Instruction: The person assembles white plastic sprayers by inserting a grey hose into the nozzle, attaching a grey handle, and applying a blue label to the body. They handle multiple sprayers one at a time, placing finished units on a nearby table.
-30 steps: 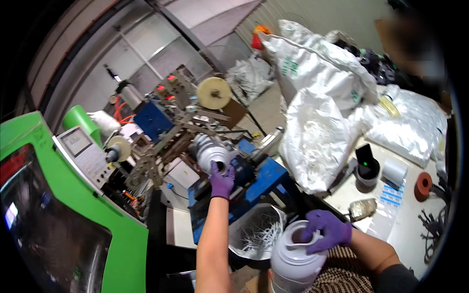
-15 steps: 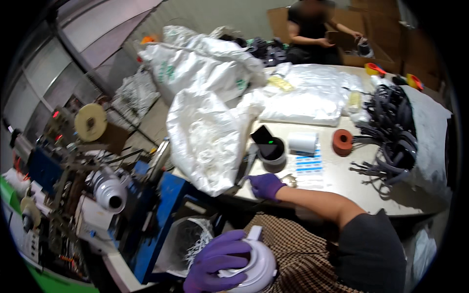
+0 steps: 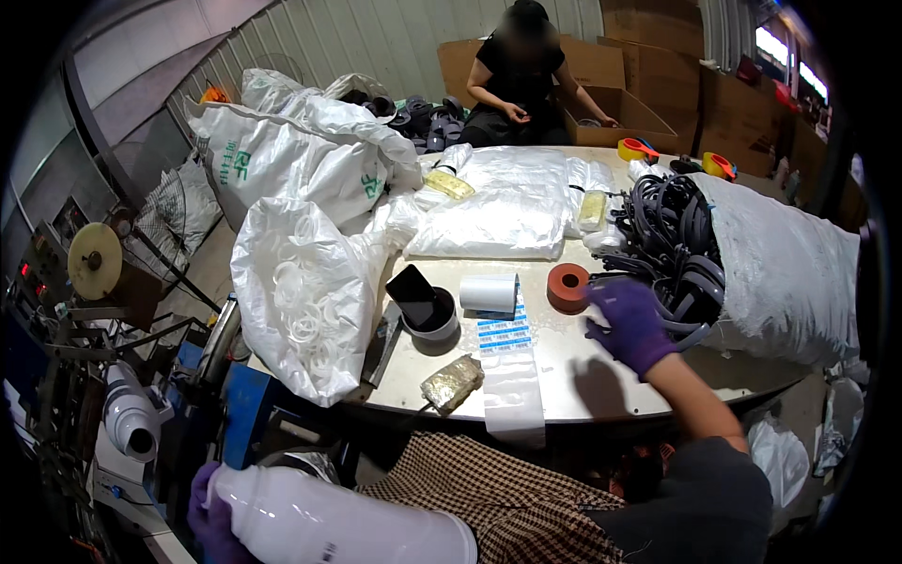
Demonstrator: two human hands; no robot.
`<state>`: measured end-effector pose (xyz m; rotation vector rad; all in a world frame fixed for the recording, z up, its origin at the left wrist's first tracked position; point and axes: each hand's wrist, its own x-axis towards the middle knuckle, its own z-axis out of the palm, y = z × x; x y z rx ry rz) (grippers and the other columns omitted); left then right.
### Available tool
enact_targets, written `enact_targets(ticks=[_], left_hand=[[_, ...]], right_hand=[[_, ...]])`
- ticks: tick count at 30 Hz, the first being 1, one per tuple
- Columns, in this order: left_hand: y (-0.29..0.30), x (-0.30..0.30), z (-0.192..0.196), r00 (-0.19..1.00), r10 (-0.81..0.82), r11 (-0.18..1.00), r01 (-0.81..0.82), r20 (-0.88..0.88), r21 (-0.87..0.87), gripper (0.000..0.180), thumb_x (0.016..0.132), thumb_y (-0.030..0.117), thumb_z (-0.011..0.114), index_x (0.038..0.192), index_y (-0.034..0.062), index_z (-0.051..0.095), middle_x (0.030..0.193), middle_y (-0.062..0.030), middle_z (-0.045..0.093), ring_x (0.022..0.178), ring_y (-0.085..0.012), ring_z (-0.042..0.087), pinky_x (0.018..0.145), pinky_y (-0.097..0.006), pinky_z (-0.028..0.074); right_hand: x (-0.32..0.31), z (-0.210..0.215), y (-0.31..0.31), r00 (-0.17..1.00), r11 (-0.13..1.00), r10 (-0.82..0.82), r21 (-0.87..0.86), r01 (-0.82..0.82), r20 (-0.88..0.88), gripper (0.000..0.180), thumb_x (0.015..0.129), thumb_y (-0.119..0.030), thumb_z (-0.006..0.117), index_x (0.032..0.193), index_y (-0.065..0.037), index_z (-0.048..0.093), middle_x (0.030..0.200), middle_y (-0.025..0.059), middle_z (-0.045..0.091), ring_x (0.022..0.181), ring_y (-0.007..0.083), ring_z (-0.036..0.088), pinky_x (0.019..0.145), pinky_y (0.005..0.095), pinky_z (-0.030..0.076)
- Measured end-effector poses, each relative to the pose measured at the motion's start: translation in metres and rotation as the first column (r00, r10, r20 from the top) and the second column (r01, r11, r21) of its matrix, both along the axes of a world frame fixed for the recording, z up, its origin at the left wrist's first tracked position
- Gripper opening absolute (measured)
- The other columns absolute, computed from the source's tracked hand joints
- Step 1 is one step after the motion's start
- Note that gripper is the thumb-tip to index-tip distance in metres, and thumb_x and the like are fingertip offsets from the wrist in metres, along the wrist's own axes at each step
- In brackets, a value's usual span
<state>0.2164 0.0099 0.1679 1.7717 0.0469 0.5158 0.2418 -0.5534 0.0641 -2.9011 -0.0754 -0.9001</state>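
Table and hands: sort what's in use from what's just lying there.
In use:
- white roll, held in left hand
- black bands, right hand reaching at them

Lying about:
- red tape roll
- white paper roll
- black cup
- sack of white rings

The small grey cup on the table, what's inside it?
A black phone-like slab stands tilted in the grey cup; its lower end and the cup's bottom are hidden by the rim.
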Motion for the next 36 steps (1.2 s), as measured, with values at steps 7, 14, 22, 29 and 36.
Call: enact_targets(ticks=[7, 14, 22, 29, 36], left_hand=[[0.008, 0.04, -0.101, 0.953, -0.2, 0.98, 0.189, -0.228, -0.068, 0.033, 0.099, 0.022, 0.058, 0.117, -0.0041, 0.068, 0.114, -0.0127, 0.069, 0.102, -0.0203, 0.064, 0.093, -0.034, 0.049], [0.004, 0.052, -0.149, 0.956, -0.292, 0.917, 0.267, 0.04, 0.297, 0.035, 0.111, 0.021, 0.039, 0.135, 0.0065, 0.06, 0.122, -0.0081, 0.062, 0.115, -0.0209, 0.058, 0.103, -0.034, 0.043], [-0.015, 0.021, -0.095, 0.892, -0.447, 0.875, 0.452, 0.071, -0.172, 0.095, 0.092, 0.083, 0.036, 0.136, -0.0001, 0.05, 0.142, -0.0218, 0.055, 0.134, -0.0315, 0.051, 0.118, -0.045, 0.036], [-0.027, -0.024, -0.061, 0.952, -0.226, 0.809, 0.302, 0.207, -0.504, 0.034, 0.089, 0.021, 0.064, 0.114, -0.0018, 0.06, 0.146, -0.0215, 0.051, 0.126, -0.0227, 0.054, 0.11, -0.036, 0.04], [-0.009, -0.03, -0.085, 0.874, -0.343, 0.684, 0.483, 0.344, -0.547, 0.042, 0.093, 0.018, 0.056, 0.128, -0.0064, 0.058, 0.131, -0.0189, 0.061, 0.119, -0.0225, 0.057, 0.112, -0.034, 0.039]], right_hand=[[-0.067, -0.022, -0.108, 0.893, 0.771, -0.449, -0.511, 0.38, -0.014, 0.019, 0.077, -0.023, 0.07, 0.092, -0.013, 0.072, 0.11, 0.0112, 0.061, 0.125, 0.0366, 0.051, 0.105, 0.0521, 0.038], [-0.032, 0.037, -0.086, 0.918, 0.946, 0.029, 0.287, -0.154, 0.396, 0.04, 0.082, 0.009, 0.06, 0.12, 0.0, 0.066, 0.105, 0.0129, 0.071, 0.1, 0.0251, 0.069, 0.086, 0.0335, 0.054], [0.067, 0.153, 0.198, 0.423, 0.058, 0.893, 0.894, -0.444, 0.152, 0.03, 0.092, -0.017, 0.062, 0.117, 0.0, 0.067, 0.077, -0.0035, 0.057, 0.066, 0.0055, 0.05, 0.061, 0.0245, 0.043], [0.13, 0.118, 0.364, -0.124, 0.023, 0.991, 0.987, -0.161, -0.044, 0.021, 0.097, -0.021, 0.064, 0.11, -0.006, 0.069, 0.096, 0.0041, 0.065, 0.08, 0.0114, 0.057, 0.068, 0.0265, 0.046], [0.086, 0.002, 0.378, -0.184, -0.385, 0.867, 0.858, 0.339, 0.462, 0.068, 0.105, -0.056, 0.044, 0.138, 0.002, 0.057, 0.136, 0.0173, 0.062, 0.122, 0.0274, 0.061, 0.109, 0.0402, 0.045]])
